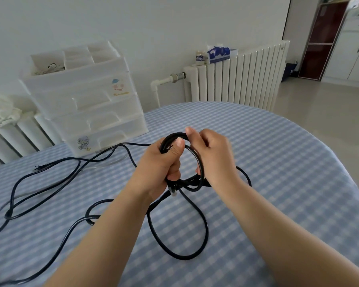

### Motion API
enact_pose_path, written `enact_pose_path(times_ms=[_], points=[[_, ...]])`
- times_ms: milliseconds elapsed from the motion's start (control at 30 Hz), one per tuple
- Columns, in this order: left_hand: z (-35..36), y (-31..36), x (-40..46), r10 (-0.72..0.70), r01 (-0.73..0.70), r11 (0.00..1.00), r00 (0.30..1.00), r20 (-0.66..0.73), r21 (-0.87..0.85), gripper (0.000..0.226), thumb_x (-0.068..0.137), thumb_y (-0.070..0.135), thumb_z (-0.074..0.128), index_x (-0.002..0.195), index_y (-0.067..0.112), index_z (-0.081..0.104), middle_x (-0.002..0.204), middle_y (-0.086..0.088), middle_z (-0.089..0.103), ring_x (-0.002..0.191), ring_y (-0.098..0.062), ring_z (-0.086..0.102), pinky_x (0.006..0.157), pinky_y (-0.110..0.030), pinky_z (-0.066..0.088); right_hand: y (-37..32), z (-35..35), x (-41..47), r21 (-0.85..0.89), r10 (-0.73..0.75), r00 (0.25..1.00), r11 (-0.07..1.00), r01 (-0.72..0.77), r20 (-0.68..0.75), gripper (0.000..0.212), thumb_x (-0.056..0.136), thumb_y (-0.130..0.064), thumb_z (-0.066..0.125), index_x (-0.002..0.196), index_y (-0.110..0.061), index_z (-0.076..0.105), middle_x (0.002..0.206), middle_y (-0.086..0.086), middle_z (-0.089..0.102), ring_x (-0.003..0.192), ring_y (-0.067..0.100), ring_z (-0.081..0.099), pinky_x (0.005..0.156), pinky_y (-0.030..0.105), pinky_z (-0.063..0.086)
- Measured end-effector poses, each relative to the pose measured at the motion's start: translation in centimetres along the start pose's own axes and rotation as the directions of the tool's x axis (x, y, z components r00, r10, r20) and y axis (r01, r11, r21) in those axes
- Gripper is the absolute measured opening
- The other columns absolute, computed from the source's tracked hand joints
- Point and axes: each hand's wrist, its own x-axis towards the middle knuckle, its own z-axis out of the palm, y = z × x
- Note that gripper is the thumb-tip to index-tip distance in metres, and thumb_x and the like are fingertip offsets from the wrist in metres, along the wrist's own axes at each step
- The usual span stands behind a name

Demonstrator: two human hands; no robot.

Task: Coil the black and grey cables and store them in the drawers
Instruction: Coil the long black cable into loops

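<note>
A long black cable [203,228] sprawls over the blue checked tablecloth [278,162], with a small coil of several turns held above the table's middle. My left hand [164,162] grips the coil's left side, thumb up over the strands, and a clear-tipped plug hangs just below that fist. My right hand [211,154] holds the coil's right side, fingers curled around a loop. A thin, pale grey cable [116,161] lies partly under the black one near the drawers. The white plastic drawer unit [87,104] stands at the table's back left, its drawers closed.
The drawer unit's open top tray holds small items. A white radiator [236,77] runs behind the table with a jar and a tissue box on it. Another radiator with a white cloth is at the far left. The table's rounded edge curves along the right.
</note>
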Motion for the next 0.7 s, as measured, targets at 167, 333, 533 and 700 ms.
enact_pose_path(times_ms=[167, 333, 533, 700], points=[[0.1, 0.5, -0.1, -0.113, 0.112, 0.991, 0.993, -0.015, -0.075, 0.050, 0.069, 0.063, 0.054, 0.056, 0.020, 0.032, 0.056, 0.005, 0.018, 0.044, -0.008, 0.016, 0.038, -0.019, 0.022, 0.3, 0.1, 0.2, -0.030, -0.036, 0.999, 0.999, 0.036, -0.005, 0.049, 0.091, -0.048, 0.054, 0.057, -0.015, 0.043, 0.037, -0.012, 0.039, 0.035, 0.005, 0.034, 0.040, 0.014, 0.029], [-0.2, 1.3, -0.1, -0.176, 0.158, 0.957, 0.983, -0.053, -0.244, 0.053, 0.084, 0.061, 0.046, 0.053, 0.021, 0.030, 0.049, 0.007, 0.018, 0.037, -0.005, 0.014, 0.033, -0.018, 0.011, 0.6, -0.1, 0.3, 0.254, 0.164, 0.951, 0.939, -0.232, 0.261, 0.054, 0.089, -0.060, 0.045, 0.059, -0.016, 0.055, 0.050, 0.004, 0.056, 0.046, 0.015, 0.052, 0.057, 0.030, 0.047], [-4.3, 2.9, 0.7, -0.100, -0.036, 0.855, 0.967, -0.234, -0.517, 0.050, 0.098, 0.041, 0.036, 0.053, 0.020, 0.036, 0.043, 0.008, 0.021, 0.031, -0.004, 0.016, 0.033, -0.018, 0.009, 2.0, -0.2, -0.1, -0.073, 0.062, 0.772, 0.997, -0.020, 0.632, 0.052, 0.089, -0.062, 0.033, 0.096, -0.018, 0.060, 0.073, -0.003, 0.067, 0.053, 0.006, 0.052, 0.052, 0.022, 0.043], [-8.5, 4.2, 0.7, -0.050, -0.236, 0.778, 0.901, -0.431, -0.582, 0.048, 0.098, 0.028, 0.032, 0.050, 0.022, 0.035, 0.044, 0.010, 0.021, 0.034, -0.006, 0.014, 0.034, -0.020, 0.007, 2.8, -2.7, 2.0, -0.456, 0.061, 0.868, 0.868, 0.198, 0.493, 0.038, 0.082, -0.063, 0.053, 0.078, -0.027, 0.063, 0.063, -0.001, 0.058, 0.052, 0.008, 0.047, 0.054, 0.030, 0.038]])
